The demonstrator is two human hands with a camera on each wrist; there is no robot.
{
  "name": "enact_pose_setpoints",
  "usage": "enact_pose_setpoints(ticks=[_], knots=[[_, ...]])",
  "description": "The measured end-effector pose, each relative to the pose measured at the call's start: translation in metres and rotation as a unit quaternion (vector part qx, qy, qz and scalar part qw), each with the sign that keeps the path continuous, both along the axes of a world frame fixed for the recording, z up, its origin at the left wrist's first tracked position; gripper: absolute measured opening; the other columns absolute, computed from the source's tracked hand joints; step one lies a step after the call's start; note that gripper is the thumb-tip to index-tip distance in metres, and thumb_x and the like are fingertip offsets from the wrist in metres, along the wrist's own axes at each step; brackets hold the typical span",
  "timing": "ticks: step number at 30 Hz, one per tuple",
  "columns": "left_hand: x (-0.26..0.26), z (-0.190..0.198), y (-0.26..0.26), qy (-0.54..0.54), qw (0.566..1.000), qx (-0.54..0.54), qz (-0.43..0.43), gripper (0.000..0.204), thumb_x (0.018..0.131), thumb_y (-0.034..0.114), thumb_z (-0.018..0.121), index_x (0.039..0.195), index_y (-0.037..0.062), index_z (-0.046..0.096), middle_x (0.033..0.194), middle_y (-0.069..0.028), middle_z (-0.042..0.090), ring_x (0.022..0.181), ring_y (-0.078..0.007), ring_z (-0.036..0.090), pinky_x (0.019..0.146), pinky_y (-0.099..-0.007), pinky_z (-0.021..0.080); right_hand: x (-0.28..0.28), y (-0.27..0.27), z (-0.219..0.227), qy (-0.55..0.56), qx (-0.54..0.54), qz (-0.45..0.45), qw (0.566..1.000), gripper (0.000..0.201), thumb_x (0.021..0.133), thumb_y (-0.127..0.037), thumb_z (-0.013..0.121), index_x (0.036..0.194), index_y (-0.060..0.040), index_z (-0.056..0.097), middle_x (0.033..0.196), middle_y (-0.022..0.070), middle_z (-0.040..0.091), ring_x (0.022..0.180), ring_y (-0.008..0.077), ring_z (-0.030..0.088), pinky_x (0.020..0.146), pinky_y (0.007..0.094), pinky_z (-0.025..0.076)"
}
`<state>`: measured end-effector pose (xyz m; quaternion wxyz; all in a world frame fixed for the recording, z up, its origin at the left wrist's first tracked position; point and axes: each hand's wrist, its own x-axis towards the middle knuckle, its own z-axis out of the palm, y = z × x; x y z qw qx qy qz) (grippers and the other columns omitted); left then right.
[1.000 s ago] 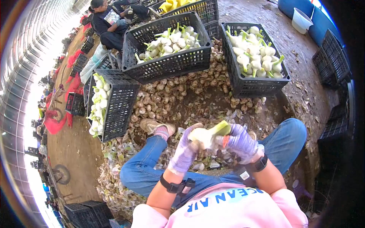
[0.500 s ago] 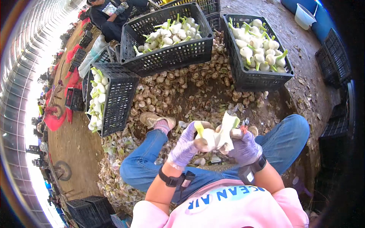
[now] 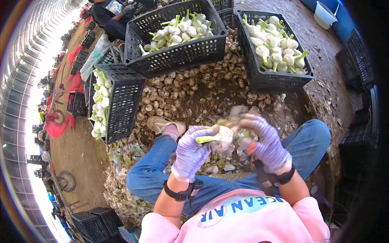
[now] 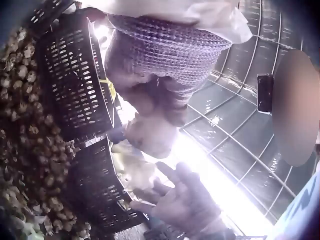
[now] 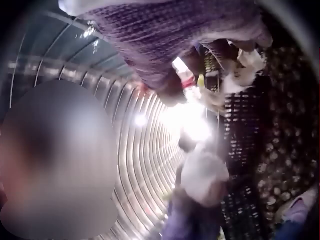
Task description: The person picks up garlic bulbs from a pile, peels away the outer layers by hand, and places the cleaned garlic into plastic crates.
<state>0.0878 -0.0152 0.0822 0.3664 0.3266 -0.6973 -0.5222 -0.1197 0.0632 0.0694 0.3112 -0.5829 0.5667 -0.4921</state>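
In the head view my gloved left hand (image 3: 191,152) grips a white garlic bulb (image 3: 225,137), its green stem pointing left. To its right, my gloved right hand (image 3: 269,142) is blurred, its fingers curled on pale outer skin (image 3: 238,111) just apart from the bulb. An orange-red patch shows by those fingers. The left wrist view has the left hand (image 4: 160,55) above the bulb (image 4: 150,136), and the right hand (image 4: 184,197) below. In the right wrist view, pale skin (image 5: 249,62) hangs at the right hand (image 5: 175,42); the bulb (image 5: 204,175) is lower.
Black crates of trimmed bulbs stand at the left (image 3: 125,103), in front (image 3: 178,60) and right (image 3: 279,83). Unpeeled garlic (image 3: 162,95) and peelings (image 3: 125,178) cover the ground around my legs. Another person (image 3: 106,18) sits beyond, at upper left.
My right hand has pulled the pale skin up and away from the bulb. My left hand has shifted slightly left, keeping hold of the bulb, and the stem has swung to point left.
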Motion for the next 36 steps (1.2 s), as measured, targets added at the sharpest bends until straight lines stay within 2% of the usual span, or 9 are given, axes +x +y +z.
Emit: enact_pose_setpoints(ticks=[6,14,17,19,23,25,29,33,36], knots=[[-0.011,0.013,0.007,-0.169,0.963,-0.207,-0.019,0.032,0.062,0.005,0.076,0.092,0.0084,0.066,0.085,-0.0111,0.063,0.076,-0.0274,0.062,0.067,-0.0326,0.051,0.025,-0.004,-0.001,0.138,-0.035,-0.008,0.990,0.032,0.065,-0.014,0.069,0.094,-0.0026,0.064,0.099,0.0146,0.062,0.098,0.0350,0.055,0.086,0.0423,0.044],[-0.005,0.002,0.012,-0.186,0.963,-0.192,-0.041,0.028,0.064,0.007,0.076,0.090,0.0072,0.066,0.085,-0.0094,0.063,0.077,-0.0245,0.062,0.069,-0.0331,0.051,0.028,-0.004,-0.014,0.158,-0.025,-0.011,0.987,0.023,0.065,-0.007,0.066,0.087,-0.0036,0.064,0.090,0.0133,0.064,0.090,0.0319,0.060,0.081,0.0379,0.047],[0.005,-0.006,0.012,-0.029,0.995,0.068,-0.065,0.030,0.069,0.012,0.077,0.096,0.0066,0.064,0.087,-0.0072,0.064,0.079,-0.0197,0.062,0.069,-0.0312,0.051,0.010,-0.011,-0.034,0.049,0.035,-0.012,0.998,0.020,0.067,-0.005,0.066,0.086,-0.0017,0.064,0.089,0.0141,0.063,0.081,0.0282,0.062,0.075,0.0357,0.050],[0.012,-0.014,0.011,0.234,0.939,0.250,-0.022,0.036,0.075,0.018,0.075,0.105,0.0056,0.061,0.094,-0.0075,0.064,0.082,-0.0165,0.061,0.068,-0.0278,0.051,0.008,-0.002,-0.029,-0.198,0.214,0.081,0.953,0.016,0.072,-0.004,0.064,0.087,0.0003,0.064,0.099,0.0138,0.062,0.083,0.0233,0.061,0.076,0.0367,0.049],[-0.001,-0.037,0.005,0.326,0.834,0.424,0.132,0.044,0.082,0.026,0.067,0.114,-0.0016,0.054,0.097,-0.0071,0.063,0.085,-0.0131,0.063,0.070,-0.0212,0.054,0.017,0.011,-0.015,-0.315,0.108,0.179,0.926,0.022,0.078,-0.009,0.064,0.098,0.0004,0.062,0.122,0.0165,0.050,0.106,0.0187,0.051,0.077,0.0279,0.050],[-0.003,-0.052,0.009,0.350,0.807,0.457,0.135,0.040,0.089,0.022,0.058,0.119,-0.0026,0.050,0.102,-0.0089,0.062,0.077,-0.0107,0.062,0.063,-0.0182,0.054,0.027,0.010,-0.002,-0.677,-0.034,0.055,0.733,0.025,0.082,-0.012,0.061,0.105,-0.0017,0.060,0.122,0.0172,0.050,0.109,0.0199,0.051,0.082,0.0262,0.049],[-0.008,-0.051,0.009,0.357,0.806,0.462,0.099,0.038,0.088,0.020,0.060,0.117,-0.0026,0.051,0.099,-0.0089,0.062,0.073,-0.0105,0.061,0.061,-0.0191,0.053,0.001,-0.015,-0.001,-0.548,-0.072,-0.112,0.826,0.042,0.084,-0.022,0.064,0.117,-0.0020,0.049,0.110,0.0129,0.057,0.096,0.0212,0.059,0.088,0.0316,0.048],[-0.013,-0.050,0.005,0.326,0.825,0.445,0.123,0.035,0.086,0.018,0.063,0.114,-0.0013,0.053,0.094,-0.0073,0.061,0.072,-0.0112,0.060,0.061,-0.0207,0.053,0.017,-0.003,-0.024,-0.232,0.052,-0.017,0.971,0.070,0.072,-0.026,0.077,0.129,-0.0027,0.042,0.115,0.0096,0.054,0.104,0.0185,0.053,0.092,0.0324,0.043],[-0.015,-0.052,0.008,0.265,0.857,0.424,0.123,0.034,0.084,0.018,0.065,0.111,-0.0003,0.055,0.092,-0.0059,0.061,0.072,-0.0110,0.060,0.061,-0.0198,0.052,0.033,-0.002,-0.030,-0.248,0.079,-0.003,0.966,0.059,0.075,-0.016,0.074,0.125,-0.0027,0.044,0.110,0.0075,0.054,0.101,0.0136,0.053,0.087,0.0282,0.045]])
